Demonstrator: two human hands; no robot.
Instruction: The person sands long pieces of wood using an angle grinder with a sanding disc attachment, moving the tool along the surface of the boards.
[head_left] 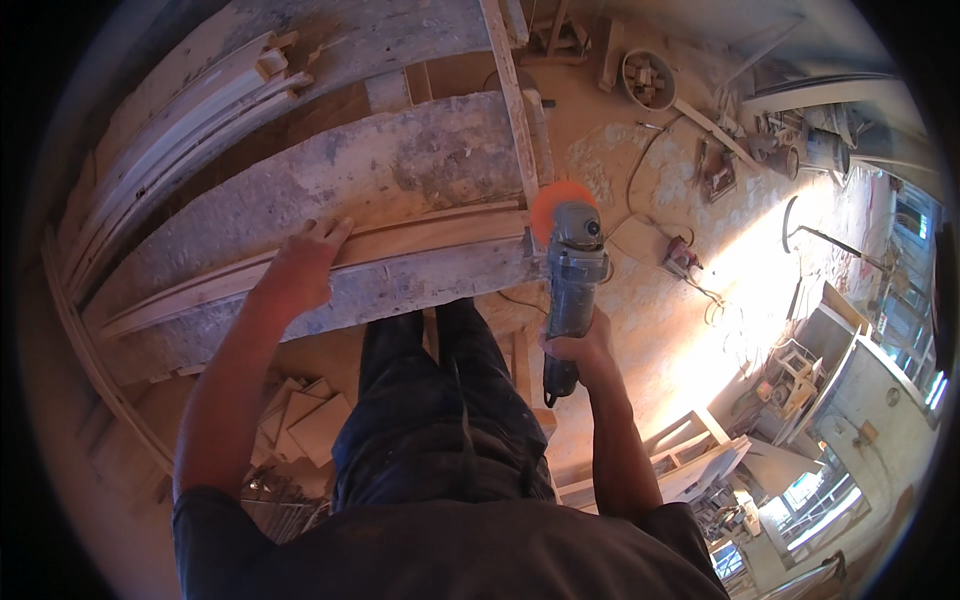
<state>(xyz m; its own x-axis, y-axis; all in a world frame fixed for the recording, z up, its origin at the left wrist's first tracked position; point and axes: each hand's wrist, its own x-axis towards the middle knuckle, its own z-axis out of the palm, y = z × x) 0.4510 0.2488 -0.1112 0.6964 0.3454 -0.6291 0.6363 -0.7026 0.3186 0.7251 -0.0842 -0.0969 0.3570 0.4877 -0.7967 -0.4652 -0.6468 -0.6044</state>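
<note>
My right hand (585, 350) is wrapped round the body of a grey angle grinder (573, 285), held upright past the right end of the workbench. Its orange-red disc (560, 208) is at the far end of the tool, beside the end of a long wooden moulding (430, 235); whether they touch I cannot tell. The moulding lies lengthwise along the near plank of the worn bench (420, 282). My left hand (305, 262) rests on it left of the middle, fingers over the wood and pressing it against the bench.
Long wooden strips (190, 120) are stacked at the far left. A bucket of wood offcuts (648, 80) stands on the dusty floor, with a red power tool (682, 257) and its cord to the right. Wooden boards (305, 415) lie beneath the bench, left of my legs.
</note>
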